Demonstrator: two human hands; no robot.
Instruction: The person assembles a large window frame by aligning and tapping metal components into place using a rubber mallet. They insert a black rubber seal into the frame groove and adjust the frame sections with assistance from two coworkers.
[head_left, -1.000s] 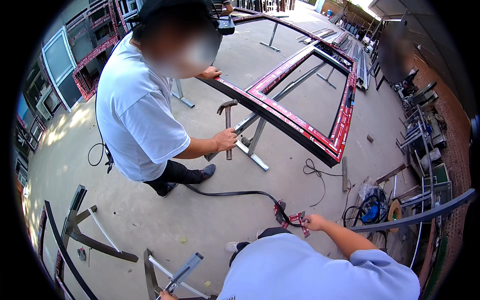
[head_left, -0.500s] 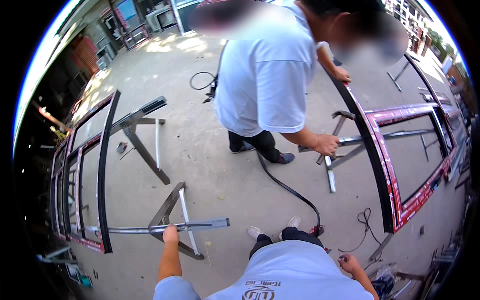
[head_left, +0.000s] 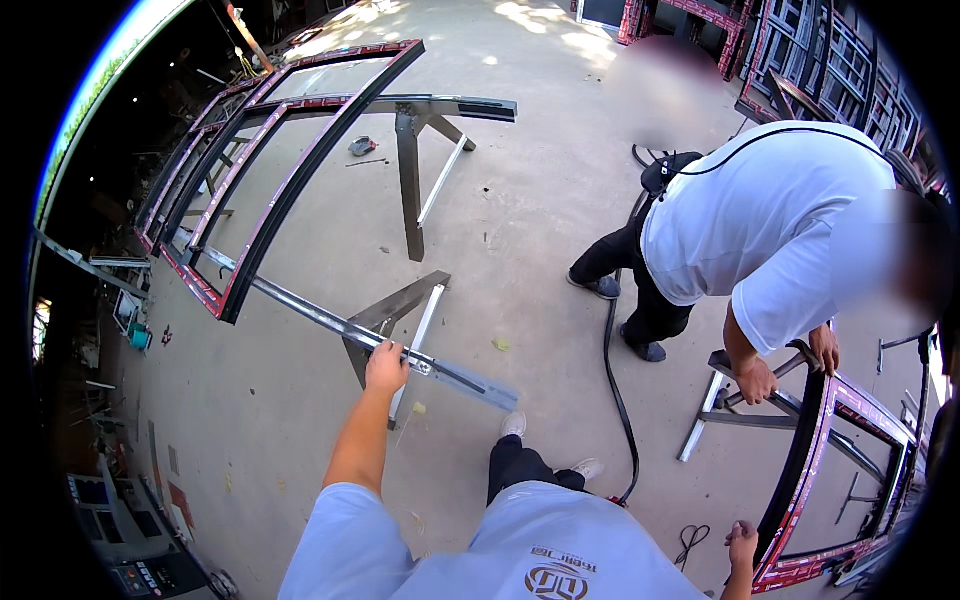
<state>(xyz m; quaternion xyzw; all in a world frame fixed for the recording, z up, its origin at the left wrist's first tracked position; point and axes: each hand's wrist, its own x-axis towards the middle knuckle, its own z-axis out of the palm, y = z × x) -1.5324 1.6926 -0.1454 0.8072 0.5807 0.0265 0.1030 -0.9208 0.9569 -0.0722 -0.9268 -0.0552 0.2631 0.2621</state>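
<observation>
My left hand (head_left: 385, 367) is closed over a long metal rail (head_left: 300, 307), close to the rail's free end. Under the rail stands a grey trestle leg (head_left: 405, 300) with a pale brace. The rail's far part runs beneath a large window frame (head_left: 290, 180) in black and red-white film, which rests on the supports at the left. At the lower right my right hand (head_left: 741, 543) hangs beside a second filmed frame (head_left: 812, 470). Its fingers are curled; what they hold, if anything, is too small to make out. Whether it touches the frame I cannot tell.
A co-worker (head_left: 770, 220) in a white shirt bends over the right frame, both hands at its corner by a trestle (head_left: 740, 418). A black hose (head_left: 610, 390) crosses the floor near my feet. Stacked frames (head_left: 830, 70) stand at the back right.
My view has swung left, bringing more of the left frame in. The co-worker has bent lower, hands closer together at the right frame's corner. My left hand remains on the rail.
</observation>
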